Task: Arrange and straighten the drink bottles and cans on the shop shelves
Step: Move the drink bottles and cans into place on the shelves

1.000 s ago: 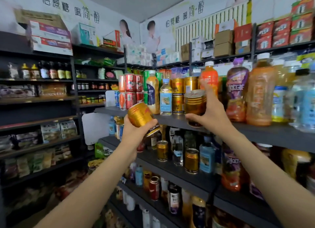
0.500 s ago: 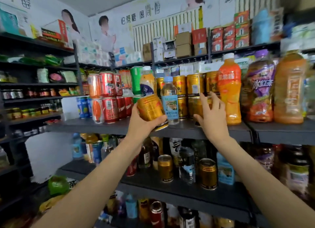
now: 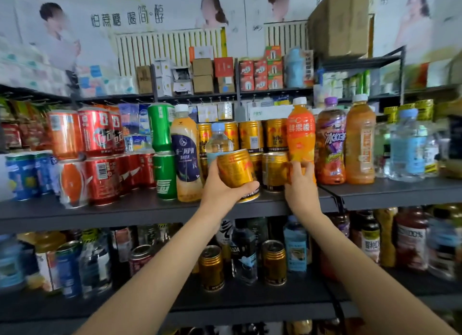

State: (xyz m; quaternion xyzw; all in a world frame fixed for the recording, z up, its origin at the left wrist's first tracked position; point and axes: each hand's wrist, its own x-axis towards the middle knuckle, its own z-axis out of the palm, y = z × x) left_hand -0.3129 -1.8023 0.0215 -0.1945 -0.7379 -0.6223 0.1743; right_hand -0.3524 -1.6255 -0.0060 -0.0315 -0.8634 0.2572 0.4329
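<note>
Your left hand point(image 3: 220, 192) has its grip curled round a gold can point(image 3: 236, 168), tilted and held at the front edge of the upper shelf point(image 3: 125, 209), its base just over the lip. Your right hand point(image 3: 300, 184) reaches into the gold row, fingers against the gold can on the shelf point(image 3: 273, 170) and the foot of the orange bottle point(image 3: 301, 137) — whether that grip pinches either one, you cannot tell.

The risk, as I judge it: set the tilted can down so near the edge and it may tip off; nudge the tall orange bottle and it could topple into the purple-labelled bottle point(image 3: 331, 142) beside it.

Counted: two hands, one can in hand, about four gold cans in the upper tier behind, two or three below — partly hidden.
</note>
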